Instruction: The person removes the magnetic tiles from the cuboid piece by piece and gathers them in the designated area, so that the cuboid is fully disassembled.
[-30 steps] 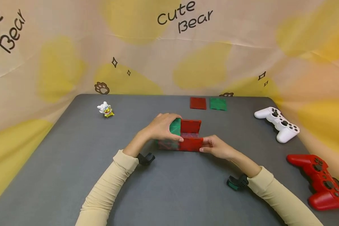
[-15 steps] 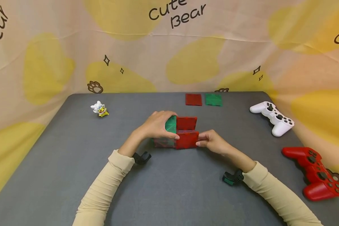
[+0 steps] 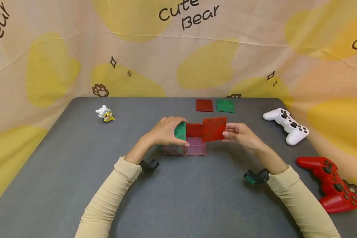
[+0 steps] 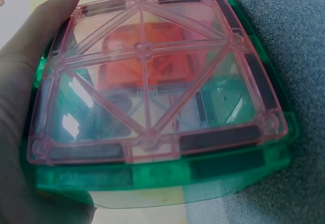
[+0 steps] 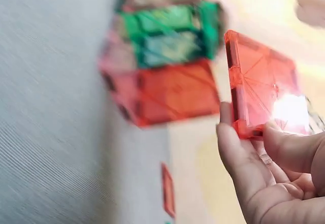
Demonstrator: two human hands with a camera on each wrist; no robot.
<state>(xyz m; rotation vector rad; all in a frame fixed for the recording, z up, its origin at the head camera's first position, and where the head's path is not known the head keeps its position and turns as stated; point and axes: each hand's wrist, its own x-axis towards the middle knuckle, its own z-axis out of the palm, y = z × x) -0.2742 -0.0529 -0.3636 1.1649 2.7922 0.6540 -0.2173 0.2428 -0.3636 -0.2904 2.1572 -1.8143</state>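
My left hand (image 3: 165, 130) curls over a small box of magnetic tiles, thumb at the front. One green magnetic tile (image 3: 179, 131) shows inside its grasp. The left wrist view has a pink magnetic tile (image 4: 143, 49) with green frames around it. Right of the box, a pink base tile (image 3: 196, 148) lies flat, with a red magnetic tile (image 3: 193, 130) upright along its back. My right hand (image 3: 242, 136) pinches another red magnetic tile (image 3: 215, 129) by its edge, raised and partly overlapping the upright one in the head view. In the right wrist view that held tile (image 5: 259, 82) is apart from the box.
A loose red tile (image 3: 204, 105) and a loose green tile (image 3: 225, 105) lie at the back of the grey table (image 3: 178, 198). A small white-and-yellow figurine (image 3: 105, 113) stands back left. On the right are a white game controller (image 3: 287, 125) and a red one (image 3: 330, 185).
My right hand has lifted the red magnetic tile from the front of the structure, up and to the right, uncovering the pink base tile. My left hand keeps its grip on the box.
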